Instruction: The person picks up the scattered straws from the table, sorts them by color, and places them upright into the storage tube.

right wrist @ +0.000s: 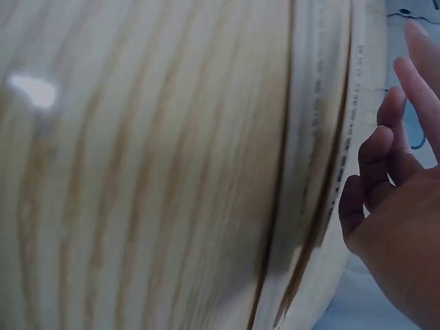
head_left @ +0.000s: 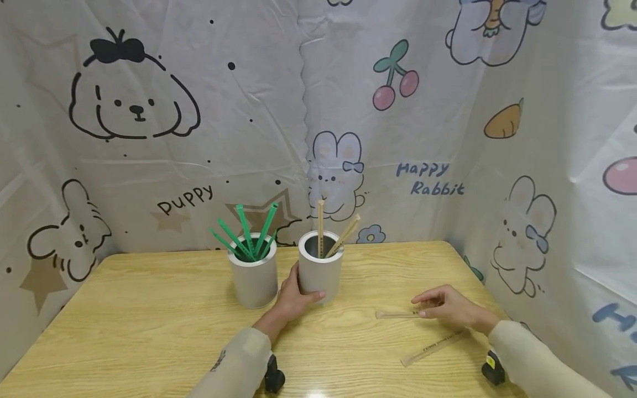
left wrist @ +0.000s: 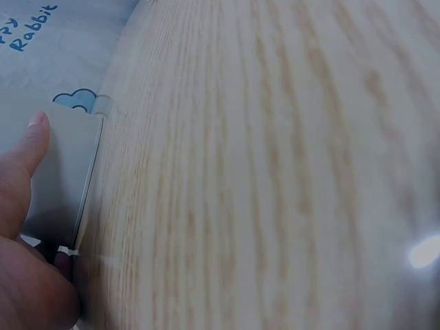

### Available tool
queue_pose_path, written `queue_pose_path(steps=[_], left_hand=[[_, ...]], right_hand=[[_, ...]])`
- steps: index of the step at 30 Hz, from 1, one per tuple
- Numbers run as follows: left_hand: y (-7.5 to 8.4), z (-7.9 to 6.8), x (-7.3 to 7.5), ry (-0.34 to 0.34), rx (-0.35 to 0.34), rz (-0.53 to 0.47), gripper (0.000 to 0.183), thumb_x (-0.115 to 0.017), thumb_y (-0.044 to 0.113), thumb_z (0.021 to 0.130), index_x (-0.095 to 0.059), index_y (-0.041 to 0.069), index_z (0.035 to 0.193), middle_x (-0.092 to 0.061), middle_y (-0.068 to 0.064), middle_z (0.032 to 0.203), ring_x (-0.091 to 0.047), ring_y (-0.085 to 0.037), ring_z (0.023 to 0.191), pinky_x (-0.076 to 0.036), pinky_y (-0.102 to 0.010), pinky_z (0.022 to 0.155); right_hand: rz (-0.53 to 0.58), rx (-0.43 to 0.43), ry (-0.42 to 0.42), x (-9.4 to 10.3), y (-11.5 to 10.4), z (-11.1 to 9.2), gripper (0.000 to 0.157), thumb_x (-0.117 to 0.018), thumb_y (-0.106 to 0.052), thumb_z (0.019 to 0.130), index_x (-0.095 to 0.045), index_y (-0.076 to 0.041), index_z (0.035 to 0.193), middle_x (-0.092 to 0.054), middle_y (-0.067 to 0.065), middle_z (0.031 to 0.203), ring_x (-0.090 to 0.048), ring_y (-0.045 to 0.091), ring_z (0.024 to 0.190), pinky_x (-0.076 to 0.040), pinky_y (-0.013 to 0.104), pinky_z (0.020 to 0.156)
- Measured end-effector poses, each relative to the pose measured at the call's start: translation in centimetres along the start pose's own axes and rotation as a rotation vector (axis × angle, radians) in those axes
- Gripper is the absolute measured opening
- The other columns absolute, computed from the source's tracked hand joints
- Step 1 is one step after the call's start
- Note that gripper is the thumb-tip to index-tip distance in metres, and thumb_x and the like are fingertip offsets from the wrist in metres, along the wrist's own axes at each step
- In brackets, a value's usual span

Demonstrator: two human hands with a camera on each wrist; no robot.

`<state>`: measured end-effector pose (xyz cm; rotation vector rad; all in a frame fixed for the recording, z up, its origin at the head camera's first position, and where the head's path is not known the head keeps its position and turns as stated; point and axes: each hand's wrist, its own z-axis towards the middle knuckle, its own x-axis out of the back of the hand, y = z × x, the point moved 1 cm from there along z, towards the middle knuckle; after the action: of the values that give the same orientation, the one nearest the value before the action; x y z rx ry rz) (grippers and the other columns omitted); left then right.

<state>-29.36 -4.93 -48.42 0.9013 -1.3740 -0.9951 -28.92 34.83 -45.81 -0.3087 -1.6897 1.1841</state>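
Observation:
My left hand [head_left: 292, 301] grips the lower side of a light grey cylindrical cup [head_left: 320, 276], thumb across its front. Two tan paper-wrapped straws [head_left: 320, 226] stand in that cup. In the left wrist view, the thumb [left wrist: 34, 148] lies along the cup wall [left wrist: 65, 165]. Over at the right, my right hand [head_left: 450, 307] hovers by the end of a wrapped straw [head_left: 395, 315] lying on the table. Its fingers [right wrist: 385, 158] are loosely bent in the right wrist view, with nothing visibly held. A second wrapped straw [head_left: 433, 348] lies slantwise nearer to me.
Left of the gripped cup stands a similar grey cup [head_left: 254, 284] with several green wrapped straws [head_left: 244, 229]. Both cups are toward the back of the wooden table [head_left: 149, 320]. A printed cloth [head_left: 259, 138] hangs behind the table and along its sides.

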Motion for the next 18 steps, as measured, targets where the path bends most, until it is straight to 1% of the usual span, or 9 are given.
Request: queue_pose_path(steps=[2,4,5,8,11,13,15,18], left_hand=[[0.1,0.0,0.1,0.000,-0.002,-0.002,0.105,-0.085,0.023,0.082,-0.017,0.009,0.161,-0.033,-0.024,0.161,-0.034,-0.045,0.148,-0.028,-0.061,0.122],[0.1,-0.1,0.1,-0.003,0.000,-0.009,0.105,-0.085,0.023,0.083,-0.017,0.009,0.161,-0.033,-0.023,0.161,-0.034,-0.045,0.148,-0.027,-0.060,0.122],[0.2,-0.1,0.1,-0.003,-0.004,-0.011,0.105,-0.085,0.023,0.083,-0.017,0.008,0.161,-0.033,-0.024,0.161,-0.034,-0.045,0.148,-0.028,-0.061,0.122],[0.2,-0.1,0.1,-0.005,-0.010,-0.017,0.105,-0.085,0.022,0.083,-0.017,0.008,0.161,-0.034,-0.024,0.161,-0.035,-0.045,0.148,-0.027,-0.060,0.122],[0.4,-0.2,0.1,-0.005,-0.016,-0.018,0.104,-0.085,0.022,0.083,-0.017,0.008,0.161,-0.034,-0.023,0.161,-0.035,-0.045,0.148,-0.027,-0.060,0.122],[0.4,-0.2,0.2,-0.004,-0.019,-0.018,0.104,-0.085,0.022,0.083,-0.017,0.008,0.161,-0.033,-0.024,0.161,-0.034,-0.045,0.148,-0.027,-0.061,0.122],[0.4,-0.2,0.3,-0.004,-0.017,-0.021,0.104,-0.085,0.022,0.083,-0.017,0.008,0.161,-0.033,-0.023,0.162,-0.034,-0.045,0.148,-0.027,-0.061,0.122],[0.3,-0.3,0.3,-0.002,-0.020,-0.028,0.104,-0.085,0.021,0.083,-0.018,0.008,0.161,-0.034,-0.023,0.161,-0.035,-0.045,0.148,-0.027,-0.061,0.122]], right_hand=[[-0.009,0.035,-0.027,-0.3,0.4,0.1,0.035,-0.075,-0.011,0.090,-0.069,0.010,0.118,-0.073,0.022,0.106,-0.060,-0.002,0.083,-0.052,0.019,0.070],[-0.016,0.063,-0.037,-0.5,0.6,0.3,0.032,-0.076,-0.009,0.089,-0.071,0.010,0.114,-0.073,0.023,0.106,-0.059,-0.003,0.084,-0.052,0.018,0.071],[-0.022,0.071,-0.037,-0.7,0.7,0.3,0.030,-0.077,-0.009,0.088,-0.071,0.009,0.112,-0.073,0.021,0.102,-0.059,-0.004,0.083,-0.051,0.017,0.070],[-0.038,0.085,-0.022,-0.9,0.8,0.5,0.021,-0.077,-0.007,0.087,-0.074,0.007,0.102,-0.069,0.010,0.086,-0.052,-0.004,0.073,-0.047,0.017,0.062],[-0.045,0.092,-0.006,-1.1,0.7,0.7,0.013,-0.077,-0.007,0.087,-0.073,0.005,0.092,-0.064,0.002,0.077,-0.048,-0.003,0.068,-0.044,0.017,0.057],[-0.046,0.095,0.002,-1.2,0.3,0.8,0.013,-0.077,-0.007,0.087,-0.072,0.005,0.088,-0.063,0.000,0.075,-0.048,-0.003,0.068,-0.043,0.017,0.057],[-0.043,0.094,0.025,-1.0,-0.4,1.0,0.012,-0.076,-0.007,0.088,-0.072,0.005,0.088,-0.062,-0.002,0.075,-0.048,-0.003,0.068,-0.043,0.017,0.057],[-0.007,0.063,0.097,-0.7,-2.4,1.5,0.014,-0.072,-0.007,0.092,-0.071,0.007,0.093,-0.060,-0.007,0.078,-0.048,-0.002,0.069,-0.044,0.019,0.059]])
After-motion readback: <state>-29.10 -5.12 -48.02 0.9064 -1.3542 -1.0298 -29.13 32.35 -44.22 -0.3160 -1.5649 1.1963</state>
